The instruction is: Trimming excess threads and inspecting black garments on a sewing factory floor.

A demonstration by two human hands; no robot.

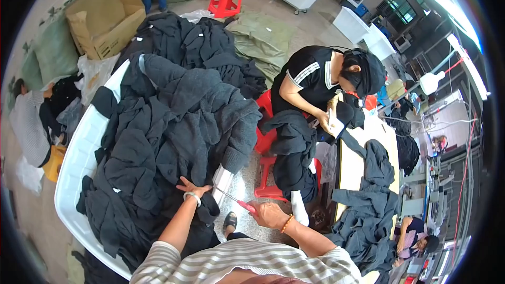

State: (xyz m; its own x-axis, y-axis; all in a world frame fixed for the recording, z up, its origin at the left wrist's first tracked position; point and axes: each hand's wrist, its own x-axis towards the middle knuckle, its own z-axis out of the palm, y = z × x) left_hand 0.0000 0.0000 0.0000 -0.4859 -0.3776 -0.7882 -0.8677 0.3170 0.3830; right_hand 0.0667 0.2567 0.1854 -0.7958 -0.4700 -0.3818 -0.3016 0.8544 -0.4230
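Note:
Dark grey knitted garments (142,163) fill a white tub (71,173) in a heap. My left hand (193,188), with a pale bangle at the wrist, rests at the near right side of the heap with its fingers apart, touching the dark cloth. In my right hand (269,215) is a red-handled tool (246,206) with a thin metal shaft pointing toward my left hand. Its exact kind is too small to make out. A grey sleeve (239,160) hangs over the tub's right rim, above the tool.
To the right a seated person (315,73) handles dark cloth beside a pale table (355,163) heaped with garments. Red stools (268,179) stand between us. Beyond the tub lie another dark garment pile (184,37), a cardboard box (105,21) and green sacks (55,50).

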